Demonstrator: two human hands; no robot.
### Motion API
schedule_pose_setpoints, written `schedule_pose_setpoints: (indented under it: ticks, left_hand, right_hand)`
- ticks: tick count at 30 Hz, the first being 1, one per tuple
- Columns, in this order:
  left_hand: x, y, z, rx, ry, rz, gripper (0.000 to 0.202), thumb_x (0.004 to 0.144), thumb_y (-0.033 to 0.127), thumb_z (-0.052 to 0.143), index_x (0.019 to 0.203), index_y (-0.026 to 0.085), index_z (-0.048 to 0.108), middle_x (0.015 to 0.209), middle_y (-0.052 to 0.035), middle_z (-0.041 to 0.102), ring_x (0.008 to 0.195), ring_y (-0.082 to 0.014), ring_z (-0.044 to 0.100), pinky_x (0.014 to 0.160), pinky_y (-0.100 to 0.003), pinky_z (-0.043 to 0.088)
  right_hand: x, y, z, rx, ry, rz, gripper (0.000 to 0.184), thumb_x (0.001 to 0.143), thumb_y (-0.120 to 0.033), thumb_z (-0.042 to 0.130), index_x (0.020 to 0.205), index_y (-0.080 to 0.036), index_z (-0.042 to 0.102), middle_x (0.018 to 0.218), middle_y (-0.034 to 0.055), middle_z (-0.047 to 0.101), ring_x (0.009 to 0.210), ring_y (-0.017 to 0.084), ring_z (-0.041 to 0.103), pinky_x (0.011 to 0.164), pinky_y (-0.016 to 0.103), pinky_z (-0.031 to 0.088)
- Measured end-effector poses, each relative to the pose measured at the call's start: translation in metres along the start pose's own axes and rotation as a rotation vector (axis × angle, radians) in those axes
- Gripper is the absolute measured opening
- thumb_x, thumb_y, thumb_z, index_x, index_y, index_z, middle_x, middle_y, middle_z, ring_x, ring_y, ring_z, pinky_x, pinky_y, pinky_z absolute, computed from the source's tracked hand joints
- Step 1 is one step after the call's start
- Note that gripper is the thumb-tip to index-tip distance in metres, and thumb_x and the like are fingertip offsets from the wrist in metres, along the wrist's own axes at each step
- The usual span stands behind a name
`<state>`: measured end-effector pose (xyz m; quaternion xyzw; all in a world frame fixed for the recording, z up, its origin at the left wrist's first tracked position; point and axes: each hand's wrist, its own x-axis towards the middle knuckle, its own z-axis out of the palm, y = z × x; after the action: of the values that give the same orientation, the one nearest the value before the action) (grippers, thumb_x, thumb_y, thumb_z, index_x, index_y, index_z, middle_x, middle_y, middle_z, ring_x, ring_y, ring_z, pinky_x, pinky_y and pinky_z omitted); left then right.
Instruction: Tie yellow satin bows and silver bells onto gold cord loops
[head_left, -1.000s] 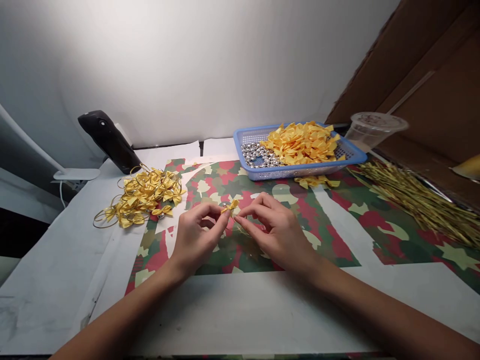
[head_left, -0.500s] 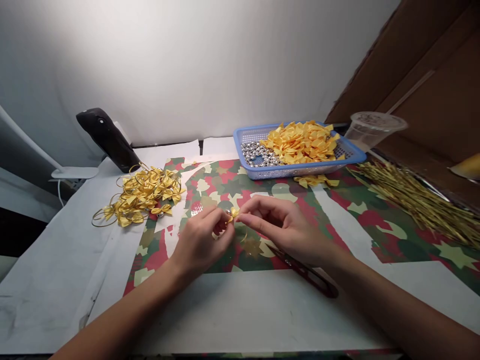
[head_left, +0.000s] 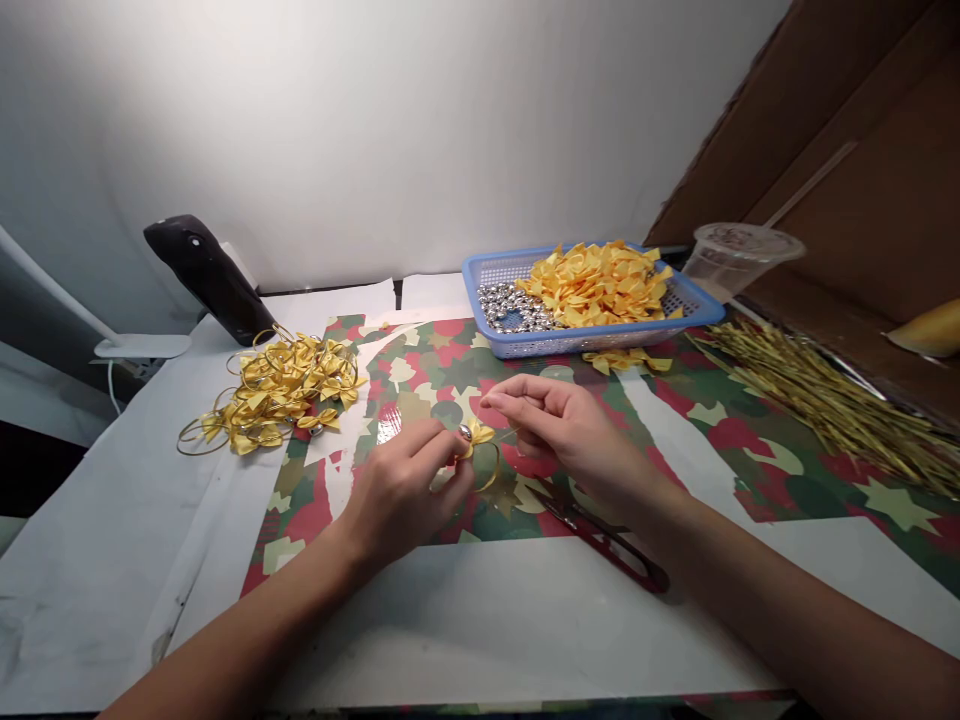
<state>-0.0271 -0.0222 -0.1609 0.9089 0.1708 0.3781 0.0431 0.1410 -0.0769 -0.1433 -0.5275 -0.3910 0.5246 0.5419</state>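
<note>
My left hand (head_left: 405, 485) pinches a yellow ribbon bow (head_left: 482, 433) between thumb and fingers, over the patterned sheet. A small silver bell (head_left: 466, 432) sits at the bow's middle, and a thin gold loop (head_left: 494, 472) hangs below it. Just to the right, my right hand (head_left: 574, 430) is closed, thumb against forefinger, on what looks like a fine thread (head_left: 507, 433) running toward the bow. Under the right wrist lies a dark pair of thread snips (head_left: 611, 545). Finished-looking bows with bells and gold loops form a pile (head_left: 281, 390) on the left.
A blue basket (head_left: 600, 335) holds yellow bows and silver bells, with a few bows (head_left: 626, 360) lying before it. Gold cords (head_left: 832, 410) spread at right, near a plastic cup (head_left: 739, 262). A black object (head_left: 214, 280) stands at back left.
My right hand has drawn slightly up and away from the bow, leaving a gap. The bow, bell and hanging gold loop now show more clearly in my left hand.
</note>
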Motion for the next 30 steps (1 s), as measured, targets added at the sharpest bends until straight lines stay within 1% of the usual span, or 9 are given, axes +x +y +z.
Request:
schedule_pose_setpoints:
  ticks: [4, 7, 10, 13, 17, 21, 24, 28, 30]
  left_hand:
    - [0.003, -0.004, -0.003, -0.028, 0.063, -0.105, 0.017, 0.076, 0.006, 0.053, 0.066, 0.019, 0.05, 0.056, 0.005, 0.049, 0.046, -0.0074, 0.044, 0.045, -0.018, 0.041]
    - [0.006, -0.004, -0.006, -0.048, 0.086, -0.181, 0.019, 0.075, 0.006, 0.055, 0.064, 0.019, 0.048, 0.056, 0.0055, 0.049, 0.048, -0.0071, 0.044, 0.046, -0.018, 0.04]
    - [0.008, -0.004, -0.007, -0.066, 0.105, -0.222, 0.019, 0.074, 0.005, 0.057, 0.064, 0.019, 0.048, 0.057, 0.0057, 0.049, 0.048, -0.0067, 0.045, 0.046, -0.018, 0.041]
    - [0.008, -0.004, -0.006, -0.063, 0.102, -0.241, 0.018, 0.074, 0.006, 0.056, 0.064, 0.019, 0.048, 0.057, 0.0058, 0.049, 0.048, -0.0071, 0.045, 0.046, -0.018, 0.04]
    - [0.005, -0.006, -0.003, -0.023, 0.069, -0.193, 0.018, 0.074, 0.006, 0.055, 0.064, 0.019, 0.046, 0.057, 0.0054, 0.048, 0.048, -0.0073, 0.045, 0.046, -0.018, 0.039]
    - [0.002, -0.006, -0.001, 0.042, 0.007, -0.06, 0.019, 0.077, 0.009, 0.052, 0.063, 0.02, 0.044, 0.057, 0.0046, 0.047, 0.047, -0.0084, 0.042, 0.044, -0.018, 0.036]
    - [0.002, -0.004, 0.0, 0.086, -0.01, 0.027, 0.021, 0.077, 0.009, 0.051, 0.062, 0.02, 0.044, 0.055, 0.0045, 0.045, 0.047, -0.0096, 0.041, 0.043, -0.02, 0.036]
    - [0.001, -0.003, 0.0, 0.116, 0.009, 0.05, 0.021, 0.078, 0.008, 0.051, 0.062, 0.02, 0.046, 0.054, 0.0043, 0.045, 0.046, -0.0095, 0.04, 0.043, -0.02, 0.036]
    - [0.0, -0.004, 0.0, 0.116, 0.017, 0.043, 0.02, 0.078, 0.008, 0.051, 0.062, 0.02, 0.046, 0.054, 0.0044, 0.046, 0.046, -0.0093, 0.041, 0.043, -0.02, 0.037]
  right_hand:
    - [0.001, -0.001, -0.003, 0.003, 0.037, 0.006, 0.022, 0.073, -0.039, 0.066, 0.07, -0.018, 0.059, 0.05, -0.0098, 0.03, 0.044, 0.005, 0.021, 0.04, 0.022, 0.015]
    - [-0.001, -0.002, -0.002, -0.044, -0.009, -0.051, 0.022, 0.075, -0.036, 0.064, 0.064, -0.019, 0.056, 0.051, -0.0089, 0.032, 0.044, 0.006, 0.021, 0.041, 0.023, 0.016]
    - [-0.006, 0.0, 0.0, -0.194, -0.08, -0.125, 0.024, 0.079, -0.037, 0.061, 0.064, -0.019, 0.056, 0.049, -0.0093, 0.03, 0.044, 0.006, 0.022, 0.043, 0.023, 0.02]
    - [-0.011, 0.003, 0.004, -0.431, -0.054, -0.253, 0.021, 0.083, -0.034, 0.059, 0.069, -0.019, 0.061, 0.045, -0.0109, 0.021, 0.042, 0.007, 0.02, 0.044, 0.024, 0.021]
    - [-0.014, 0.009, 0.006, -0.653, -0.084, -0.512, 0.013, 0.086, -0.022, 0.055, 0.08, -0.019, 0.066, 0.046, -0.0105, 0.024, 0.041, 0.007, 0.021, 0.043, 0.023, 0.021]
    - [-0.014, 0.012, 0.004, -0.678, -0.149, -0.693, 0.016, 0.086, -0.013, 0.049, 0.085, -0.017, 0.065, 0.05, -0.0079, 0.037, 0.043, 0.008, 0.027, 0.043, 0.022, 0.025]
    - [-0.015, 0.009, 0.003, -0.642, -0.131, -0.629, 0.015, 0.086, -0.017, 0.05, 0.083, -0.019, 0.065, 0.05, -0.007, 0.039, 0.043, 0.009, 0.028, 0.043, 0.023, 0.025]
    - [-0.013, 0.004, 0.006, -0.478, -0.095, -0.37, 0.017, 0.087, -0.031, 0.054, 0.081, -0.019, 0.066, 0.05, -0.0071, 0.032, 0.044, 0.009, 0.025, 0.042, 0.024, 0.023]
    - [-0.012, 0.003, 0.007, -0.389, -0.073, -0.294, 0.021, 0.085, -0.035, 0.057, 0.078, -0.019, 0.067, 0.051, -0.0065, 0.03, 0.046, 0.009, 0.024, 0.043, 0.024, 0.022]
